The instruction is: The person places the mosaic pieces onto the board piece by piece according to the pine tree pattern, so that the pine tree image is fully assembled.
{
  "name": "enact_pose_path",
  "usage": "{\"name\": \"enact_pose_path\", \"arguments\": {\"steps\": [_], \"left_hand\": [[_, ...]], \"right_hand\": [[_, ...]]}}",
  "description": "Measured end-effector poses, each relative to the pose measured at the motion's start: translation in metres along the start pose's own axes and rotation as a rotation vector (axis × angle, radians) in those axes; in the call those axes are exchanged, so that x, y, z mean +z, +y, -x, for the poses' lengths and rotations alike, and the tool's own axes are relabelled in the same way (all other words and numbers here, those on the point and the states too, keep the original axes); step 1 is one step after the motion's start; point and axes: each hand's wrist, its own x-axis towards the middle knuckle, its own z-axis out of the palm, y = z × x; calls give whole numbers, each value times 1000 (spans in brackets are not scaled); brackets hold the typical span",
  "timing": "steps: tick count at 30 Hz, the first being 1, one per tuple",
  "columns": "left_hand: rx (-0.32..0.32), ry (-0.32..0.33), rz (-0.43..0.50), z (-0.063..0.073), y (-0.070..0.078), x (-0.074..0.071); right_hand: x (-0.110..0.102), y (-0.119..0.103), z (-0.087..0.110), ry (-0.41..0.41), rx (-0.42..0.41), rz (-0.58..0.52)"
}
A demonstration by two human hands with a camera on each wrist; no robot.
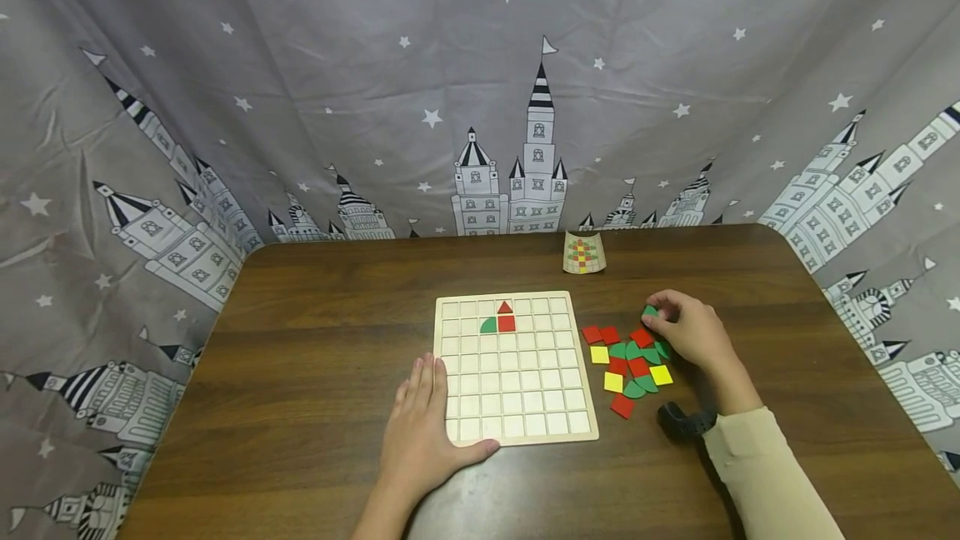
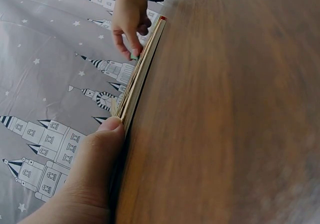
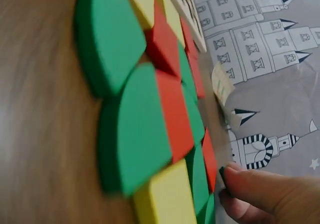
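Note:
A pale wooden grid board [image 1: 521, 380] lies on the table in the head view. My left hand [image 1: 422, 432] rests at its near left corner, with straight fingers along the left side and the thumb at the near edge. In the board's upper cells sit a red triangle [image 1: 505, 307], a red square [image 1: 506, 323] below it and a green quarter-circle tile [image 1: 489, 325] to the left. To the right of the board, my right hand [image 1: 692, 330] pinches another green tile [image 1: 650, 312] between thumb and fingers, over the far edge of a loose tile pile; the fingers partly cover its outline.
The pile beside the board mixes red squares [image 1: 622, 406], yellow squares [image 1: 613, 382] and green quarter-circles [image 3: 135, 129]. A small curled pattern card [image 1: 583, 253] stands near the table's back edge. Behind the brown table [image 1: 322, 340] hangs a grey castle-print curtain [image 1: 360, 65].

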Motion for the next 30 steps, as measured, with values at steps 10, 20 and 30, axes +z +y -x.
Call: {"name": "enact_pose_path", "arguments": {"steps": [10, 20, 30], "left_hand": [[-7, -5, 3, 0, 0, -1], [-12, -12, 2, 0, 0, -1], [-8, -16, 8, 0, 1, -4]], "right_hand": [[24, -42, -11, 4, -13, -144], [70, -101, -15, -86, -135, -201], [95, -129, -14, -102, -205, -153]]}}
